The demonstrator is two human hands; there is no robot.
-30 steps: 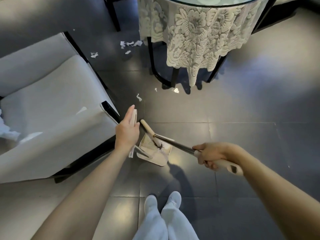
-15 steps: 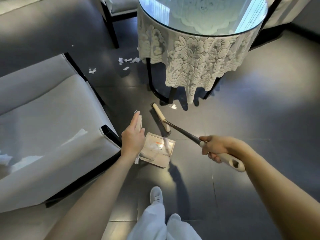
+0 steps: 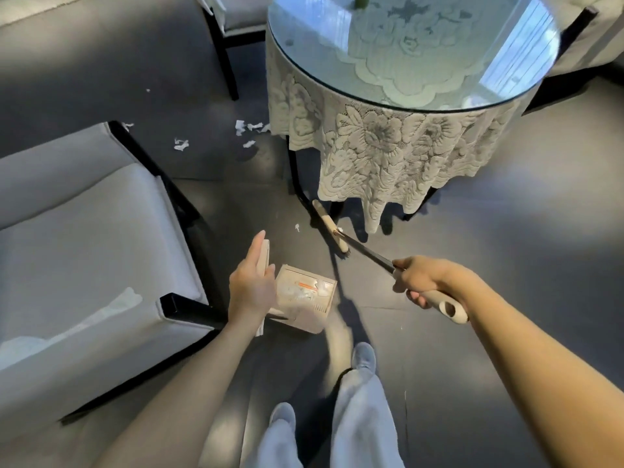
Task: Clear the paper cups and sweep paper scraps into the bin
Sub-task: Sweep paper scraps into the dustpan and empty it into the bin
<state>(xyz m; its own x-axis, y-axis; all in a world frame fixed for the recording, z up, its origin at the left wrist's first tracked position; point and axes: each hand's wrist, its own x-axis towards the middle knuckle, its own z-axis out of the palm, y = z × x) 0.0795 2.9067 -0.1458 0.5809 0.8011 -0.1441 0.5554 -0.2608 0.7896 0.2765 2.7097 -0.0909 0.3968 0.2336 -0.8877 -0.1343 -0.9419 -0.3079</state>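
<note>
1. Left hand point(image 3: 251, 292): clamped round the upright handle of the dustpan. The forefinger lies straight along the handle and the other fingers wrap behind it.
2. Dustpan point(image 3: 305, 295): a pale, boxy tray with an orange mark inside. It sits just beside the front corner of the armchair and ahead of the person's feet. I cannot tell whether it rests on the floor or hangs just above it.
3. Right hand point(image 3: 425, 282): fingers closed tight round the pale grip of the broom, where the grip meets the dark shaft. The end of the grip, with its hanging hole, sticks out behind the hand.
4. Broom point(image 3: 329, 231): the head is down on the floor at the foot of the table, near a dark leg and the hem of the lace cloth. The shaft slants back to the right hand.
5. Paper scraps point(image 3: 251, 127): a white cluster on the floor by the far left edge of the lace cloth, well apart from the dustpan. More bits lie toward the armchair's back corner.
6. Single scrap point(image 3: 297, 227): on the floor between the broom head and the left hand. Another fleck touches the broom head.
7. Armchair point(image 3: 84, 231): grey cushions on a black frame, to the left.
8. Tabletop point(image 3: 412, 45): round glass laid over a lace cloth point(image 3: 388, 153).
9. Floor point(image 3: 506, 231): dark tiles.
10. Shoes point(image 3: 364, 356): two, pale, below light trousers.
</note>
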